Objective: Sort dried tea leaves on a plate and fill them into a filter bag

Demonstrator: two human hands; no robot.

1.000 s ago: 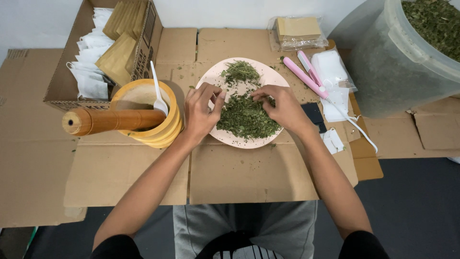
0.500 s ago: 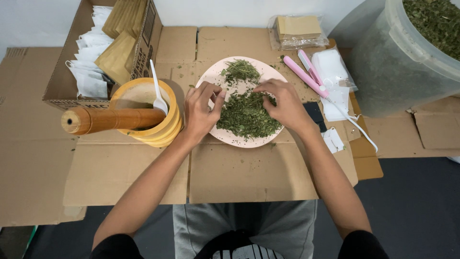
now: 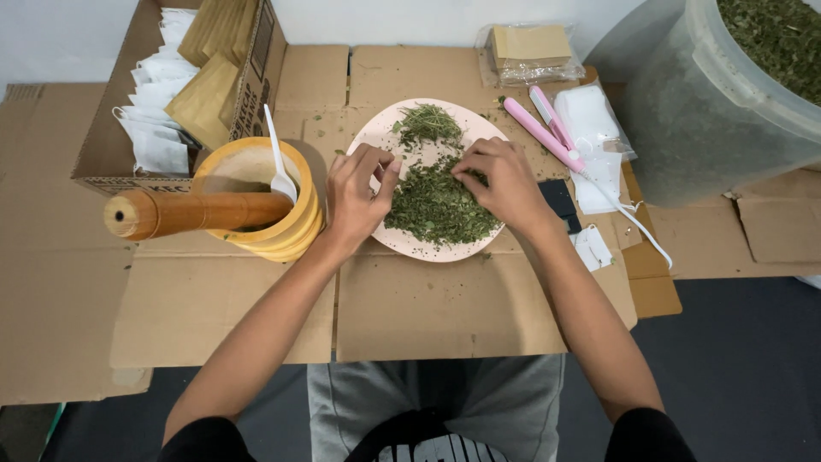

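A pale pink plate lies on the cardboard in front of me. It holds a large heap of dried green leaves and a smaller heap of stems at its far side. My left hand hovers over the plate's left rim, thumb and fingertips pinched on a bit of the leaves. My right hand rests on the right of the big heap, its curled fingertips pinching into the leaves.
A yellow mortar with a wooden pestle and a white spoon stands to the left. Behind it is a box of white and brown sachets. Right: pink sealer, white sachets, a big bucket of leaves.
My right hand has shifted slightly left and down onto the leaf heap, its fingers curling in. My left hand has stayed pinched at the plate's left side.
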